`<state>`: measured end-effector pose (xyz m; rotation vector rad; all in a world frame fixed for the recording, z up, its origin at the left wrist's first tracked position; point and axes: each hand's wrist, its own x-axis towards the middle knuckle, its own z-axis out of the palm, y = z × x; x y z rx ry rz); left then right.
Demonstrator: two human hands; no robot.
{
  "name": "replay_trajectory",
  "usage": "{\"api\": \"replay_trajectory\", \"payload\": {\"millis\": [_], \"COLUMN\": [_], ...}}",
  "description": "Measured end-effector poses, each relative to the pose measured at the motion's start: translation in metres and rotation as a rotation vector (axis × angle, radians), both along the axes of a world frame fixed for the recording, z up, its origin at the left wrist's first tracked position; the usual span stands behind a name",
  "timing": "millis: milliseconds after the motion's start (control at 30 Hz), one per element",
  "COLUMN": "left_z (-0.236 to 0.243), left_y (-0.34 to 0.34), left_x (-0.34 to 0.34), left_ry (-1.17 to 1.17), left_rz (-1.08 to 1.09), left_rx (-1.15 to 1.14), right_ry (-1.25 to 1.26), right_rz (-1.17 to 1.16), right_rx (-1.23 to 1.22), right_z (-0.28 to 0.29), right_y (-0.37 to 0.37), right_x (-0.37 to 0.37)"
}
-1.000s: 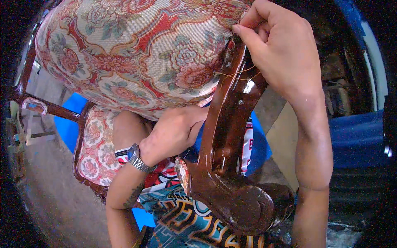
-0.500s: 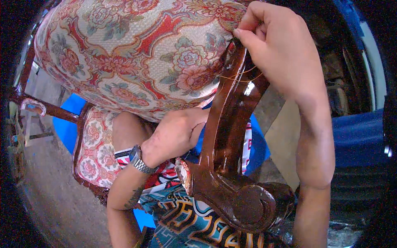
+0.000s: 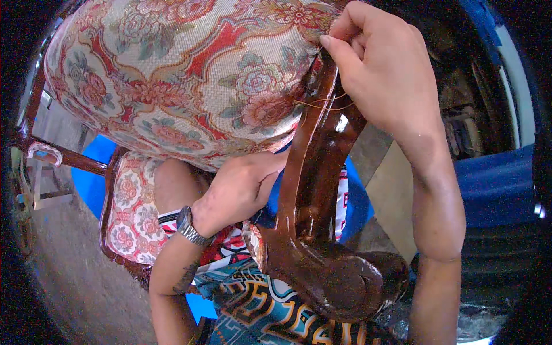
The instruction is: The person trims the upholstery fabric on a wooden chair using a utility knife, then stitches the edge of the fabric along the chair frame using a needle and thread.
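A padded chair part in floral fabric (image 3: 172,75) fills the upper left, its right edge meeting a carved dark-brown wooden arm (image 3: 310,172). At the top of that arm, my right hand (image 3: 391,75) pinches thumb and forefinger together at the fabric's edge; what lies between the fingertips is too small to make out. A thin orange-brown thread (image 3: 325,104) leaves the fabric lower down and crosses the wood toward this hand. My left hand (image 3: 238,187), below the padding, reaches behind the wooden arm, which hides its fingertips. A metal watch (image 3: 190,225) sits on the left wrist.
Under the padding shows a second floral seat (image 3: 132,207) with a dark wooden rim. Blue surfaces (image 3: 356,198) lie behind the wooden arm. A wooden rail (image 3: 69,155) stands at far left, and a dark-blue covered thing (image 3: 494,190) at right. The arm's scrolled end (image 3: 351,282) is close to my body.
The chair part and wooden arm have shifted slightly left in view, my right hand with them. Both hands keep nearly the same pose, and the thread still crosses the wood.
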<state>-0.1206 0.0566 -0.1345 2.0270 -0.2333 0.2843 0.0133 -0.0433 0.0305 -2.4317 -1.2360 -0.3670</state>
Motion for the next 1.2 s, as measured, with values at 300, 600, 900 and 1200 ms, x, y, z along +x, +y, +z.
{"api": "replay_trajectory", "payload": {"millis": [300, 600, 900, 1200], "left_z": [0.001, -0.001, 0.014, 0.102], "left_y": [0.004, 0.004, 0.005, 0.025], "left_x": [0.000, -0.004, -0.029, -0.063], "left_ry": [0.034, 0.038, 0.097, 0.081], "left_rz": [-0.008, -0.002, 0.063, 0.427], "left_rx": [-0.003, -0.029, -0.187, 0.186], "right_ry": [0.053, 0.182, 0.487, 0.425], "right_rz": [0.018, -0.146, -0.425, 0.235], "right_rx": [-0.009, -0.277, -0.687, -0.137], "right_z": [0.000, 0.029, 0.060, 0.013], "right_y": [0.006, 0.022, 0.049, -0.013], "right_x": [0.003, -0.008, -0.003, 0.041]}}
